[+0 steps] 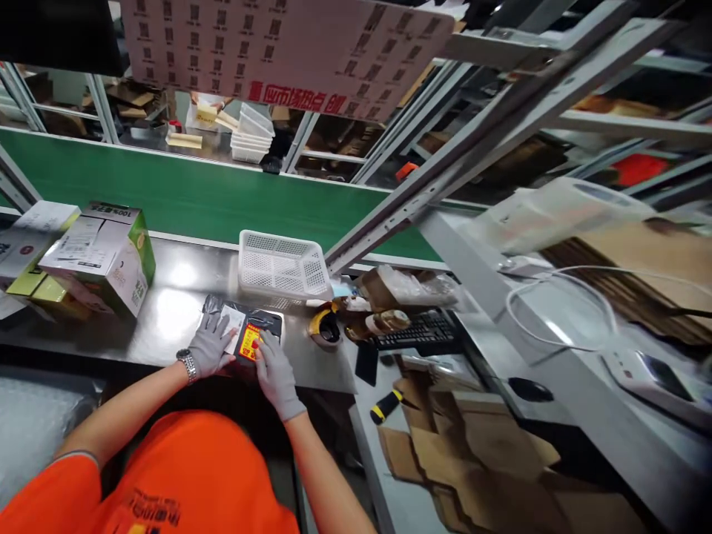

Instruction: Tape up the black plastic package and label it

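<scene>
A dark plastic-wrapped parcel (270, 320) lies on the steel table (178, 297) near its front edge. It carries a white paper label (232, 317) and a red and yellow sticker (249, 343). My left hand (210, 347), in a grey glove with a watch at the wrist, rests on the parcel's left part with its fingers spread. My right hand (275, 374), also gloved, lies flat over the right part, fingertips at the sticker. Both hands press on the parcel from above without gripping it.
A white perforated basket (283, 263) stands behind the parcel. Boxes (105, 256) are at the left. A tape dispenser (325, 326), a keyboard (417, 332), a yellow-black tool (386, 406) and flat cardboard (478, 445) lie at the right. A green belt (194, 200) runs behind.
</scene>
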`<state>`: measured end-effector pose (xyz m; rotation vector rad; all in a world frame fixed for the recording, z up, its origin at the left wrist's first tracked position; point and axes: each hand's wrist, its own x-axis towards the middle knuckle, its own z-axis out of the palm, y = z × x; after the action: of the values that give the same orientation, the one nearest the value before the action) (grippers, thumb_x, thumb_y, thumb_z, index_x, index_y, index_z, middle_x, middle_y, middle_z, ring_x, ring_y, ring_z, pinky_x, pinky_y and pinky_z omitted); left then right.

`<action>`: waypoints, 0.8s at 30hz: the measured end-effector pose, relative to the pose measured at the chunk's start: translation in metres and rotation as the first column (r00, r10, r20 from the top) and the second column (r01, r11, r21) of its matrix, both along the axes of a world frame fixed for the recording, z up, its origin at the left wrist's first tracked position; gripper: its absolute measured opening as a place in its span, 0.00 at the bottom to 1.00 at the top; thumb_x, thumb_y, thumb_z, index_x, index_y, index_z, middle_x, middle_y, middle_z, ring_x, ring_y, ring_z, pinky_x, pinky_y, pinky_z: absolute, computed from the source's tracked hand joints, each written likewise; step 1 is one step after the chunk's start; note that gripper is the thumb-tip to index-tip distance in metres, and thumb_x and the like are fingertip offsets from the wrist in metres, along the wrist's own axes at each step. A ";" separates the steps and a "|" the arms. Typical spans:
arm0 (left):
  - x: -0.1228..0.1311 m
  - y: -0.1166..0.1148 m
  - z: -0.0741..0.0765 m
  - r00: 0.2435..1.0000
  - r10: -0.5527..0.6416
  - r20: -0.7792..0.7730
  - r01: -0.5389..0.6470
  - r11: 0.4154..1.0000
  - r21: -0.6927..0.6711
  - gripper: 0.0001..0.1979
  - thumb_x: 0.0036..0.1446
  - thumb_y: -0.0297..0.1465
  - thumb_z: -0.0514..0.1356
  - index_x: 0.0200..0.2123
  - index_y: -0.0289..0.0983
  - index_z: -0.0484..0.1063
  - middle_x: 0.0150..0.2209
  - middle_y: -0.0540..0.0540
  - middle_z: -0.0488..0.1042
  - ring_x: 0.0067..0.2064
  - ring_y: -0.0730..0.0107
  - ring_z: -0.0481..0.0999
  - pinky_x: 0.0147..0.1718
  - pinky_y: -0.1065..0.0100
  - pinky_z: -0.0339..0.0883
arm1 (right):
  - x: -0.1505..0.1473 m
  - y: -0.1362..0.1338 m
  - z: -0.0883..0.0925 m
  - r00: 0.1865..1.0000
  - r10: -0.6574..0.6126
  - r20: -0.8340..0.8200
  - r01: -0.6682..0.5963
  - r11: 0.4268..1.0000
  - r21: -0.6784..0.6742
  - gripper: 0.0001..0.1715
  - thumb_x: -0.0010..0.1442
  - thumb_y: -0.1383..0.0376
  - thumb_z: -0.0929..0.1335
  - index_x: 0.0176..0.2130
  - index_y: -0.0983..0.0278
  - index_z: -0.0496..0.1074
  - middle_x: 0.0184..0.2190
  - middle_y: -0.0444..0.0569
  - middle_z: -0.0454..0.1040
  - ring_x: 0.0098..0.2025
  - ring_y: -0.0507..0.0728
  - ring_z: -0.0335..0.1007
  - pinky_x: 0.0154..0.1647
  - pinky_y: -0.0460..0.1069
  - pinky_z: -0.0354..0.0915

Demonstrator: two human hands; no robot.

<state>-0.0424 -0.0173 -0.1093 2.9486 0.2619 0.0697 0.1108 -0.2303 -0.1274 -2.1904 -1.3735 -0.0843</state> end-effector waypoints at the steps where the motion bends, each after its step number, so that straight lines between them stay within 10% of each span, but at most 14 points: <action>1: 0.000 -0.001 0.002 1.000 -0.002 -0.002 0.002 1.000 -0.003 0.42 0.75 0.57 0.60 0.80 0.37 0.67 0.83 0.25 0.58 0.83 0.26 0.58 0.80 0.24 0.42 | 0.005 0.011 0.004 1.000 -0.015 0.018 0.016 0.999 -0.046 0.29 0.81 0.64 0.59 0.69 0.66 0.79 0.77 0.62 0.71 0.81 0.68 0.64 0.81 0.68 0.65; 9: 0.000 -0.007 0.009 0.999 0.030 -0.040 -0.031 0.999 -0.031 0.43 0.73 0.57 0.61 0.79 0.36 0.68 0.83 0.25 0.56 0.84 0.27 0.56 0.80 0.27 0.44 | 0.018 0.053 0.019 0.992 0.062 0.107 -0.004 0.883 -0.470 0.46 0.79 0.49 0.66 0.80 0.78 0.63 0.82 0.75 0.56 0.84 0.80 0.53 0.84 0.74 0.50; 16: -0.004 -0.018 0.017 0.995 0.082 -0.050 -0.086 0.993 -0.086 0.46 0.71 0.58 0.64 0.80 0.35 0.67 0.83 0.25 0.57 0.84 0.29 0.57 0.81 0.29 0.46 | 0.041 0.062 0.023 0.993 0.002 0.122 0.042 0.933 -0.358 0.51 0.79 0.45 0.62 0.81 0.81 0.59 0.83 0.79 0.52 0.86 0.81 0.45 0.84 0.77 0.44; 19: 0.000 -0.022 0.026 0.991 0.122 -0.053 -0.128 0.982 -0.141 0.44 0.72 0.60 0.62 0.77 0.34 0.71 0.82 0.26 0.61 0.83 0.30 0.59 0.81 0.32 0.50 | 0.061 0.059 0.002 0.992 0.122 0.037 -0.102 0.932 -0.349 0.50 0.77 0.43 0.63 0.77 0.78 0.68 0.78 0.81 0.63 0.80 0.85 0.58 0.79 0.81 0.51; 24: 0.009 -0.016 0.028 0.903 0.430 -0.002 -0.417 0.875 -0.247 0.46 0.69 0.59 0.66 0.79 0.36 0.68 0.84 0.27 0.57 0.84 0.32 0.58 0.80 0.32 0.54 | 0.117 0.034 -0.045 0.975 0.201 -0.092 -0.195 0.978 0.072 0.56 0.77 0.37 0.57 0.74 0.82 0.69 0.76 0.84 0.65 0.81 0.87 0.58 0.77 0.81 0.61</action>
<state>-0.0334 -0.0335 -0.0809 2.5892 0.8439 0.1616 0.2274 -0.1961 -0.1725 -1.9679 -1.5044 0.0540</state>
